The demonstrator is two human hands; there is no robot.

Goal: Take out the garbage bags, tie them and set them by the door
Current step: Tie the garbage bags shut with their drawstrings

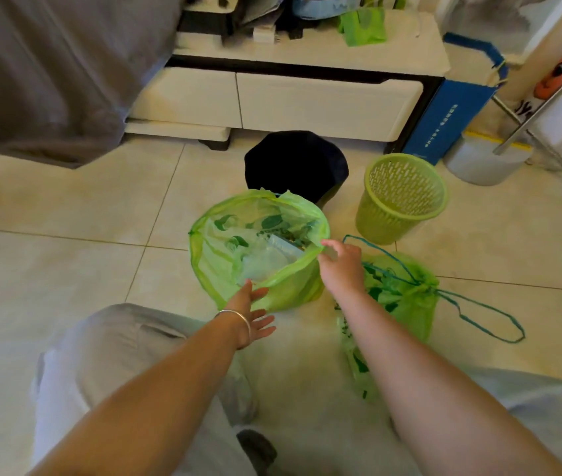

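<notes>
Open green bag [238, 255] stands on tiled floor [66, 262], mouth wide, trash inside. Right hand [341, 266] pinches bag rim at right edge, fingers curled on plastic. Left hand [252, 314] with bracelet at near rim, fingers straight and spread, gripping nothing. Tied bag [399, 297] lies just right of open one, drawstring loops [478, 317] trailing on floor. Black bin [295, 164] behind open bag; green basket [401, 197] to its right, near cabinet [307, 101]

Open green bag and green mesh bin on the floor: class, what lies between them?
Bare floor tile separates the open green bag from the green mesh bin in the head view; the right hand pinches the bag's rim nearby.
</notes>
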